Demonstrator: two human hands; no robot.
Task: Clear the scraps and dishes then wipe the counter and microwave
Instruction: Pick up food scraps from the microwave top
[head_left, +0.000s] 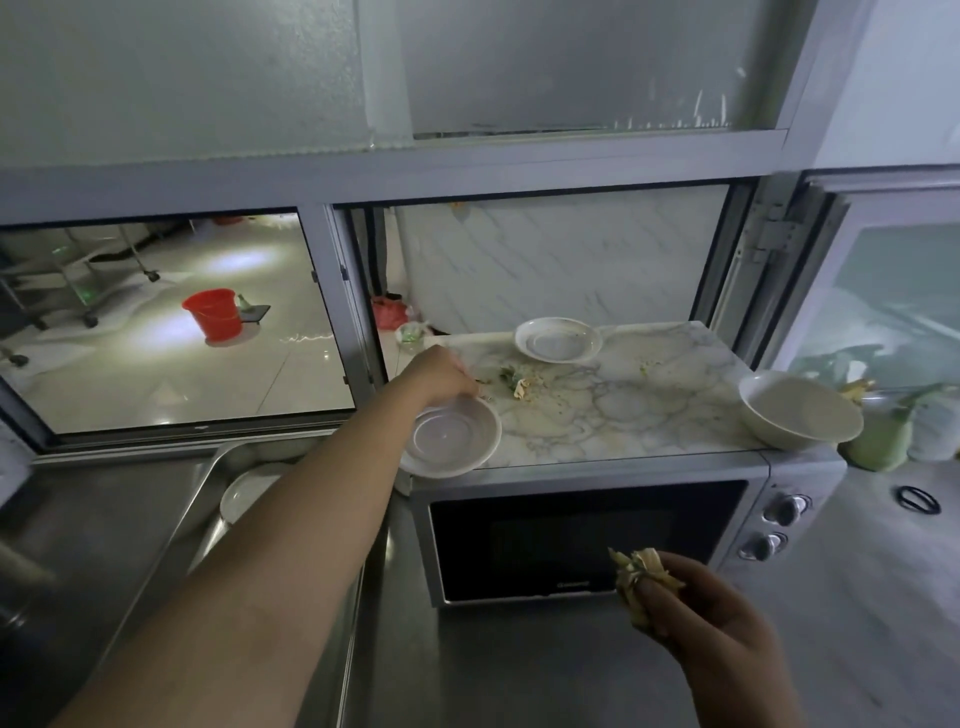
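Early in the clearing stage, by my reading; nothing wiped yet.

Right hand (727, 618) at 5 o'clock, fingers clamped on a bunch of yellow-green scraps (641, 577), held in front of the microwave (587, 540); left hand (441, 371) reaching to 11 o'clock of the marble slab (649, 410) on top of the microwave, fingers curled down at the far rim of the near bowl (452, 434); whether they grip the rim or a scrap, cannot tell.

Still to go: loose scraps (517, 382) and crumbs mid-slab; back plate (558, 339) at 12 o'clock; large bowl (800, 410) at 3 o'clock, overhanging the slab edge; near bowl likewise overhangs at 9 o'clock.

Possibly done: one dish (249, 493) lies in the steel tray (208, 488) at 8 o'clock.

Slab stained and speckled; no cloth in sight.
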